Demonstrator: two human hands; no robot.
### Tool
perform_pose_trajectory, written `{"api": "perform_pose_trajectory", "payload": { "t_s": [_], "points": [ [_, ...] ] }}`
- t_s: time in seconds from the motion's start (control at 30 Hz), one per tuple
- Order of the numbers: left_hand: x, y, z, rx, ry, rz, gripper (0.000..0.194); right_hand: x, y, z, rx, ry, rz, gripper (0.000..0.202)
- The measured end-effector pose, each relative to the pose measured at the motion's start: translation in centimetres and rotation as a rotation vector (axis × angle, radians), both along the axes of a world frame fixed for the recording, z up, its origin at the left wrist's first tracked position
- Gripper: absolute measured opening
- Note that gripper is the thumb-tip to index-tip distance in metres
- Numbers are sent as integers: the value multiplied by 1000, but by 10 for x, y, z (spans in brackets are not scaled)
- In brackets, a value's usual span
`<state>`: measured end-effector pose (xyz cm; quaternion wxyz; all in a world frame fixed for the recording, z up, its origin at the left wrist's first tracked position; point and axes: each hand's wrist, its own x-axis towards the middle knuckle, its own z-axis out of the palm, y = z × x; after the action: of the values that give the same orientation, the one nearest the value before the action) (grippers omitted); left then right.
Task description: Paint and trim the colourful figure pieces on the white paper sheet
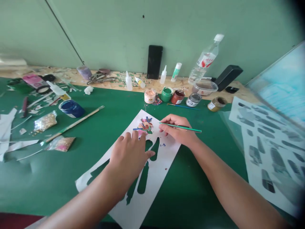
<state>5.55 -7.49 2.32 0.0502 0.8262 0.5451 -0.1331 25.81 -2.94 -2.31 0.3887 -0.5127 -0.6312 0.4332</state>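
A white paper sheet with long cut-out holes lies diagonally on the green work surface. My left hand rests on it, fingers spread and palm down, its fingertips by a cluster of small coloured pieces. A thin blue strip lies just above those fingertips. My right hand is closed around a thin green stick, like a fine paintbrush handle, held almost level over the sheet's right edge. What its left end is like is too small to tell. Small blue and red flecks lie on the paper.
Several open paint jars stand behind the sheet, with glue bottles, a phone and a water bottle further back. To the left are a blue jar, a long brush and bags. Another cut-out sheet lies right.
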Motion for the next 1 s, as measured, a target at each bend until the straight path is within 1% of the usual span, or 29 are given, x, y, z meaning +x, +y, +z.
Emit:
{"api": "perform_pose_trajectory", "payload": {
  "t_s": [0.1, 0.17, 0.23, 0.3, 0.37, 0.43, 0.47, 0.5, 0.57, 0.63, 0.7, 0.77, 0.9, 1.0],
  "points": [
    [-2, 3, 4, -2, -18, -2, 52, -3, 0, 0, 30, -50, 0, 23],
    [-5, 11, 4, 1, -26, -16, 47, -6, 1, 0, 56, -57, 19, 21],
    [-11, 22, 5, -25, -46, -47, 44, -8, 6, -2, 57, -72, 79, 19],
    [-21, 37, 7, -90, -83, -114, 42, -7, 12, -4, 64, -111, 170, 19],
    [-30, 53, 9, -177, -147, -238, 41, -4, 19, -5, 97, -138, 245, 20],
    [-38, 69, 10, -238, -218, -372, 45, 0, 23, -4, 120, -137, 272, 21],
    [-39, 75, 9, -249, -245, -404, 44, 1, 24, -3, 125, -129, 262, 21],
    [-40, 81, 7, -238, -269, -412, 41, 1, 23, -1, 123, -115, 240, 20],
    [-36, 89, 1, -193, -310, -368, 39, -2, 20, 1, 99, -80, 200, 17],
    [-31, 95, -5, -171, -341, -294, 39, -7, 17, 2, 59, -63, 206, 12],
    [-26, 101, -11, -179, -353, -249, 41, -13, 13, -1, 29, -87, 232, 8],
    [-23, 106, -16, -174, -345, -265, 41, -16, 12, -5, 60, -143, 213, 9],
    [-22, 109, -22, -103, -326, -332, 37, -16, 11, -13, 173, -240, 129, 18],
    [-22, 109, -25, -93, -324, -325, 38, -14, 12, -14, 176, -257, 158, 19]
  ]
}}
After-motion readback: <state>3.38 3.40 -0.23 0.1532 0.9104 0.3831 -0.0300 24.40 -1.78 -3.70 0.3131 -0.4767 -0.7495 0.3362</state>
